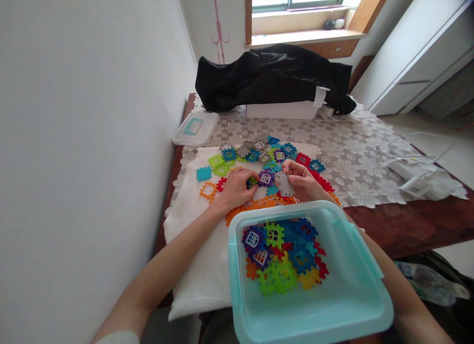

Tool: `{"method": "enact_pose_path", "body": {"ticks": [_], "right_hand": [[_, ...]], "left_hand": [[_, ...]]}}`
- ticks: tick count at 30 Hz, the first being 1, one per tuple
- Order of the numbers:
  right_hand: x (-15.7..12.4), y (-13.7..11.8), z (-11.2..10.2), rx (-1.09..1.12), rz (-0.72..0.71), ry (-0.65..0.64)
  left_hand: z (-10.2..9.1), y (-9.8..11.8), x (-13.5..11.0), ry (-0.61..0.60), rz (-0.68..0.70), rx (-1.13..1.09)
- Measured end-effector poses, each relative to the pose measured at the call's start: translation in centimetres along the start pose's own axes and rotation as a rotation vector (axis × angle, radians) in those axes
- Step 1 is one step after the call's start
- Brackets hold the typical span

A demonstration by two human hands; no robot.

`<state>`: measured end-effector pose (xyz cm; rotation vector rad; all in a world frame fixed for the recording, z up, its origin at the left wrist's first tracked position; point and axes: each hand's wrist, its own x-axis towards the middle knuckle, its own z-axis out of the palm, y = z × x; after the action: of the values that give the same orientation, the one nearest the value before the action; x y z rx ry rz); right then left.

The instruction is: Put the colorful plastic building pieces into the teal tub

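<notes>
My right hand [301, 180] pinches a grey interlocking building tile [285, 184] upright between thumb and fingers, above the pile. To its left, my left hand [239, 187] lies low over the tiles, its thumb and fingers curled round a green building tile [252, 182] that is mostly hidden. A purple tile with a white window [266, 178] sits between the two hands. Orange tiles [272, 202] lie just in front of them. Close to me stands a light turquoise bin [348, 304], holding several mixed tiles [285, 277] in green, blue, purple, red and yellow.
Loose tiles spread over a white cloth [203, 255] on the table. A turquoise-handled lid [196, 128] rests at the back left. Black fabric [274, 77] covers a white box [281, 110] at the back. A wall [92, 136] runs along the left; cables and a plastic bag [422, 178] lie right.
</notes>
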<state>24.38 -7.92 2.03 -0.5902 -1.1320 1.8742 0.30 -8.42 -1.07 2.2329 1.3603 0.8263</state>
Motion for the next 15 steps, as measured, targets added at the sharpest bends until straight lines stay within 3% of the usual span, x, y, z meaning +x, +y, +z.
{"method": "enact_pose_path", "body": {"ticks": [7, 13, 15], "right_hand": [[-0.40, 0.55, -0.92, -0.005, 0.143, -0.376], [0.13, 0.15, -0.74, -0.089, -0.021, -0.545], [0.22, 0.12, -0.46, -0.143, -0.054, -0.544]], "left_hand": [[0.09, 0.04, 0.08, 0.015, 0.001, -0.009], [0.13, -0.09, 0.03, 0.012, 0.007, 0.005], [0.08, -0.07, 0.04, 0.012, 0.002, -0.001]]}}
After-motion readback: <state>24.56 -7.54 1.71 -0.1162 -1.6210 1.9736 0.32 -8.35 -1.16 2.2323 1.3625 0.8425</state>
